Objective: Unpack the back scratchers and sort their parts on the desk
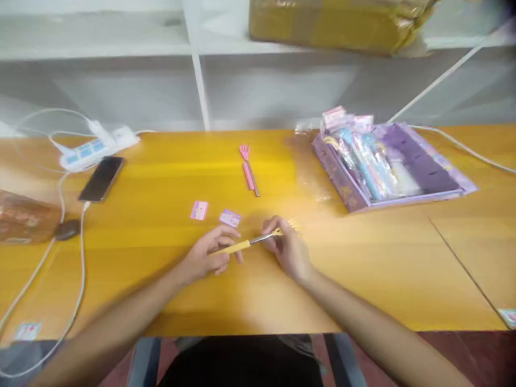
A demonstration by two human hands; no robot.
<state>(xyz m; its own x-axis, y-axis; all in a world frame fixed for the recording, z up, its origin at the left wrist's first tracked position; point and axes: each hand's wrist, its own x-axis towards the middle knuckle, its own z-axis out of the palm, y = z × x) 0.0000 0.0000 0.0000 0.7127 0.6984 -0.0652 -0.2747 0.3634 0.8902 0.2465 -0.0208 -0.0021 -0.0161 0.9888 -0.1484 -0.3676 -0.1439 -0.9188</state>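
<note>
Between my two hands is a yellow stick (237, 248) with a metal shaft and a yellow claw-shaped head. My left hand (212, 252) holds its yellow handle between thumb and fingers. With pinched fingers, my right hand (288, 250) grips the other end near the claw head, whose prongs are blurred. A pink stick (248, 175) with a hand-shaped head lies on the table beyond my hands, its metal shaft beside the handle. Two small printed cards lie nearer, a pink one (199, 210) and a purple one (230, 217).
A purple box (350, 188) with wrapped items stands at right. On the left are a phone (101, 179), a white power strip (100, 146), cables, a dark mouse-like object (67, 229) and an orange-brown bag (26, 217). A cardboard box (322, 21) sits on the shelf above.
</note>
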